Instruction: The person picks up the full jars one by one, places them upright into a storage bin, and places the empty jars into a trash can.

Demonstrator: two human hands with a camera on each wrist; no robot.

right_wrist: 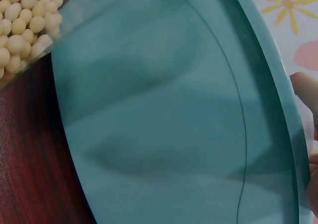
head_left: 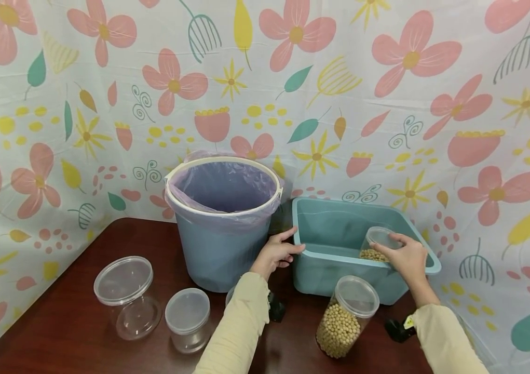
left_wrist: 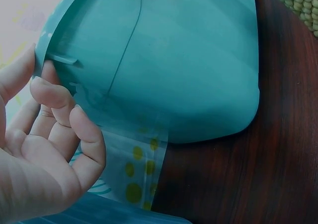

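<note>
My left hand (head_left: 275, 253) pinches the left rim of a teal plastic tub (head_left: 335, 275), thumb on one side and fingers on the other. In the left wrist view, the fingertips (left_wrist: 47, 90) curl under the tub's lip. Inside the tub, at its right, is a small clear lidded jar (head_left: 371, 254) with some soybeans in the bottom; my right hand (head_left: 407, 261) grips it near the lid. Only parts of the right fingers (right_wrist: 304, 87) show past the tub's rim in the right wrist view, and the small jar is hidden there.
A tall lidded jar full of soybeans (head_left: 339, 330) stands before the tub. Left of the tub is a blue bin (head_left: 222, 249) with a lavender liner. Two clear lidded jars (head_left: 129, 291) stand on the brown table (head_left: 68, 317); another lies partly behind my left sleeve (head_left: 239, 322).
</note>
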